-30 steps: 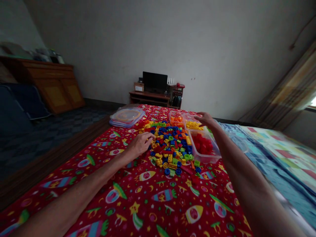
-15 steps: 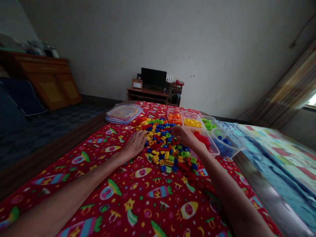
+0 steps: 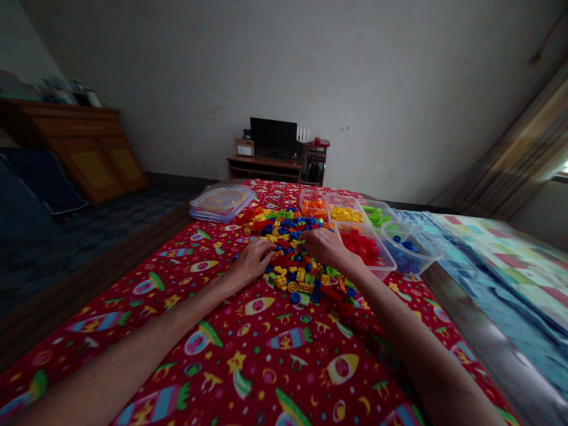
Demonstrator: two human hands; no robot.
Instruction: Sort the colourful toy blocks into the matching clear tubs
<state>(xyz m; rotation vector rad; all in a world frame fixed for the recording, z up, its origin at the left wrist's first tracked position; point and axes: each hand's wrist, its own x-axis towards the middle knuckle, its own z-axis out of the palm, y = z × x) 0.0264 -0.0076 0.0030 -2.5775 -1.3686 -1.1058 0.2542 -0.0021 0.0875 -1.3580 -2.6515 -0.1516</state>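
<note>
A loose pile of toy building bricks [image 3: 300, 276] in yellow, blue, red, green and orange lies on the red patterned cloth [image 3: 248, 343]. At its left edge rests my left hand [image 3: 254, 260], fingers slightly bent and apart from the thumb, with nothing visible in them. My right hand [image 3: 326, 245] reaches over the pile's right side, its fingers curled down and closed against the bricks; whatever they hold is hidden. Just right of that hand stands a clear bin of red bricks [image 3: 360, 247].
Behind are clear bins of orange bricks [image 3: 314, 206], yellow bricks [image 3: 346, 215] and green bricks [image 3: 376, 216]. A round clear tub [image 3: 428, 260] with blue bricks stands at the right. Stacked lids [image 3: 222, 202] lie at the far left. A bed [image 3: 497, 254] adjoins the table's right side.
My right hand has moved slightly left and down from the red bin's side, deeper over the pile. My left hand has shifted a little right, its fingers more bent. The view has tilted slightly.
</note>
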